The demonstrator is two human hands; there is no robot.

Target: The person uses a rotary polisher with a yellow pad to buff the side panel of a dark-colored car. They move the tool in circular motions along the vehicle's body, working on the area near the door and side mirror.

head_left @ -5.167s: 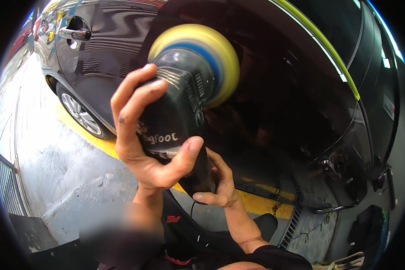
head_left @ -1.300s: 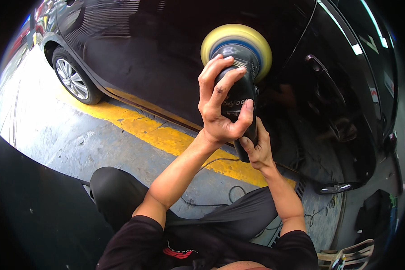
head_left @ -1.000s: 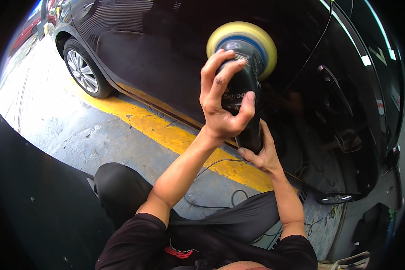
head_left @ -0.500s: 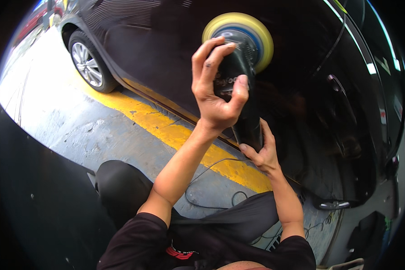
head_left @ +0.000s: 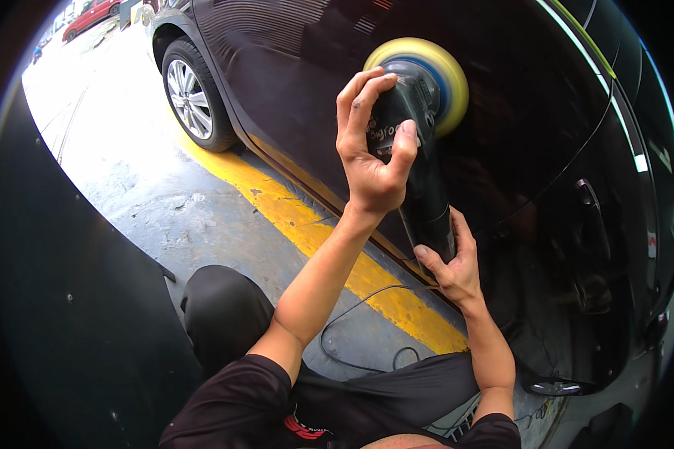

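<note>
A black electric polisher [head_left: 427,194] with a blurred yellow-and-blue round pad [head_left: 454,93] is against the dark, glossy car door [head_left: 292,90]. My left hand [head_left: 371,165] is closed round the polisher's head, fingertips on top and thumb along its side. My right hand [head_left: 457,266] grips the rear end of the body, thumb underneath on the near side. A black power cord [head_left: 337,314] loops from the tool down onto the floor.
A silver-spoked wheel [head_left: 191,101] is at upper left above a yellow floor stripe [head_left: 277,209] on grey concrete [head_left: 157,224]. A dark board [head_left: 82,314] stands at my left. A door handle [head_left: 588,202] is right of the polisher. A red car [head_left: 90,19] is farther off.
The polisher has moved back from close to my view and now travels leftward and upward along the door, away from the handle. My view has turned, so the wheel appears farther right.
</note>
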